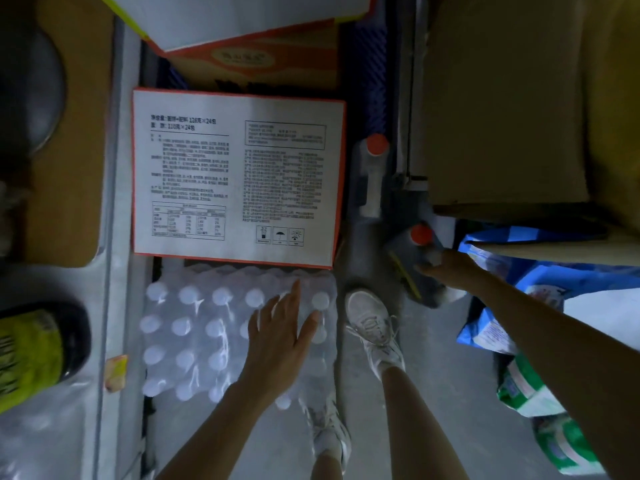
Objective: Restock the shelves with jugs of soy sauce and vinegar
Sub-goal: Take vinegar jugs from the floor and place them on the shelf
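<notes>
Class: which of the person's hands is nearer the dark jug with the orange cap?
Right. The right hand grips the dark jug by its handle; the left hand is apart from it, spread open over the wrapped pack of bottles.

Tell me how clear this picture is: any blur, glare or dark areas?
Head view: dim overall, corners darkest; glare on the wrapped water bottles; right hand and the jug it grips are motion-blurred; carton print soft; straight edges bow from the wide lens.
</notes>
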Available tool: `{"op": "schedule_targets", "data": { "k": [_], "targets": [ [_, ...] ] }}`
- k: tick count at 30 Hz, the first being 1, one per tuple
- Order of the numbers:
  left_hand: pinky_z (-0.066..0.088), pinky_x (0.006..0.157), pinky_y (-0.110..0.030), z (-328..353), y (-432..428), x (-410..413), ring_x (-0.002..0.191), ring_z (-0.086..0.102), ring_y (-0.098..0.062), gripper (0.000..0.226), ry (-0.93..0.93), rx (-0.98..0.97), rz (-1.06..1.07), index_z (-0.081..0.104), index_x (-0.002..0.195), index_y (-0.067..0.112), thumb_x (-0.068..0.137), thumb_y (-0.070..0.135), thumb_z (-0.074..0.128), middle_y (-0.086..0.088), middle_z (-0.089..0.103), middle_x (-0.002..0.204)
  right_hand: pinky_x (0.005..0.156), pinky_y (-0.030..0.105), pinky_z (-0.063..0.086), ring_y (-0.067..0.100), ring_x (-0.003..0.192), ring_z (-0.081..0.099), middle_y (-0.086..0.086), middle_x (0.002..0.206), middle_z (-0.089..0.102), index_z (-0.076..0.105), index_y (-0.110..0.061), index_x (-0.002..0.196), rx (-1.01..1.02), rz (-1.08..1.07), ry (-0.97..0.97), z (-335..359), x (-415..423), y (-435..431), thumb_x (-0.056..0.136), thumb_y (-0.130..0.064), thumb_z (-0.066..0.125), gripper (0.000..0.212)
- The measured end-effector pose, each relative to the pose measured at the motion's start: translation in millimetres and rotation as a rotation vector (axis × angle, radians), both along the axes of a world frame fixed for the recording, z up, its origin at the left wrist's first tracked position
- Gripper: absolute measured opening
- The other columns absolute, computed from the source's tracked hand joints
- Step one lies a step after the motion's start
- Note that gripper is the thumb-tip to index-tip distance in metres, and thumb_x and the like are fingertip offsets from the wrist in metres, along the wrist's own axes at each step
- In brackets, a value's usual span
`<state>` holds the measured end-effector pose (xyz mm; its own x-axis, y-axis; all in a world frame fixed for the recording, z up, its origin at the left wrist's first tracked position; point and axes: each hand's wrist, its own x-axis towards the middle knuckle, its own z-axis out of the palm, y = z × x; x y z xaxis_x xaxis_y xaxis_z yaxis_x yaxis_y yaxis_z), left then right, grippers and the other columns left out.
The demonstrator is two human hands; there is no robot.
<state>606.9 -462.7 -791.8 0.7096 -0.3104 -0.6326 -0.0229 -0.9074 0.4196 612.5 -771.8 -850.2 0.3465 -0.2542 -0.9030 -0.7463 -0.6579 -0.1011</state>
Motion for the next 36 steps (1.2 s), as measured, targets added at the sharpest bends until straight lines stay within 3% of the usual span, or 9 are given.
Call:
{"op": "schedule_targets", "data": {
  "k": [7,14,18,20,22,26,30,33,36],
  "targets": [
    [0.021,0.115,-0.048,27,24,12,0.140,0.033,-0.026,0.100,-0.057,0.023,0.017,0.018,0.151,0.024,0.075,0.082,-0.012,-0.004,0.040,0.149,0.070,0.024,0.030,0.031,0.105,0.060,0.018,0.107,0.064,0.060,-0.001,0.108,-0.034,0.214,-0.021,39,-23,40,0.095,-0.042,0.054,0.044],
    [0.033,0.106,-0.052,69,34,24,0.131,0.045,-0.031,0.096,-0.153,0.013,0.033,0.029,0.149,0.020,0.080,0.080,0.001,-0.008,0.053,0.138,0.072,0.034,0.045,0.030,0.091,0.065,0.010,0.082,0.064,0.039,-0.025,0.062,-0.086,0.402,-0.171,117,-16,75,0.086,-0.055,0.059,0.043],
    [0.030,0.111,-0.049,95,42,30,0.139,0.033,-0.026,0.106,-0.101,-0.053,0.074,0.015,0.153,0.020,0.069,0.086,0.018,-0.005,0.038,0.151,0.067,0.028,0.037,0.023,0.094,0.063,0.005,0.098,0.065,0.053,-0.022,0.086,-0.132,0.662,-0.275,166,-4,96,0.090,-0.063,0.045,0.042],
    [0.028,0.113,-0.046,119,50,33,0.142,0.028,-0.026,0.113,-0.040,-0.143,0.087,0.005,0.153,0.019,0.069,0.083,0.044,-0.005,0.028,0.155,0.065,0.026,0.032,0.020,0.095,0.062,0.000,0.098,0.064,0.055,-0.022,0.117,-0.129,0.856,-0.354,204,6,111,0.086,-0.077,0.025,0.070],
    [0.027,0.114,-0.045,144,61,36,0.143,0.023,-0.027,0.120,0.019,-0.174,0.073,-0.004,0.153,0.021,0.069,0.066,0.070,-0.004,0.022,0.158,0.064,0.026,0.031,0.020,0.095,0.061,-0.003,0.091,0.061,0.053,-0.021,0.121,-0.089,1.030,-0.432,249,15,125,0.062,-0.092,-0.009,0.111],
    [0.030,0.111,-0.050,191,93,33,0.142,0.024,-0.028,0.143,0.027,-0.187,0.093,-0.015,0.151,0.029,0.049,0.071,0.076,-0.004,0.021,0.157,0.066,0.029,0.036,0.020,0.096,0.062,0.000,0.099,0.065,0.053,-0.022,0.107,-0.072,1.164,-0.642,340,30,161,0.082,-0.077,0.033,0.064],
    [0.039,0.103,-0.031,244,126,16,0.126,0.045,-0.016,0.157,0.097,-0.354,0.295,-0.001,0.154,0.020,0.030,0.086,0.070,0.001,0.047,0.139,0.061,0.023,0.035,0.011,0.078,0.053,-0.012,0.069,0.044,0.060,-0.025,0.102,0.015,1.203,-0.788,426,39,205,0.077,-0.076,0.038,0.061],
    [0.039,0.082,-0.003,304,141,0,0.119,0.047,-0.010,0.126,0.185,-0.448,0.407,0.028,0.147,0.007,0.047,0.059,0.083,-0.004,0.049,0.137,0.066,0.028,0.037,0.009,0.070,0.046,-0.015,0.065,0.044,0.059,-0.023,0.090,0.091,1.140,-0.921,489,39,235,0.068,-0.081,0.033,0.067],
    [0.040,0.076,-0.002,356,158,-16,0.105,0.049,-0.004,0.072,0.183,-0.558,0.518,0.049,0.130,0.006,0.070,0.027,0.082,0.006,0.053,0.115,0.065,0.026,0.039,0.006,0.065,0.050,-0.012,0.070,0.053,0.053,-0.029,0.082,0.134,1.190,-1.036,554,34,264,0.075,-0.075,0.047,0.047]
  ]
}}
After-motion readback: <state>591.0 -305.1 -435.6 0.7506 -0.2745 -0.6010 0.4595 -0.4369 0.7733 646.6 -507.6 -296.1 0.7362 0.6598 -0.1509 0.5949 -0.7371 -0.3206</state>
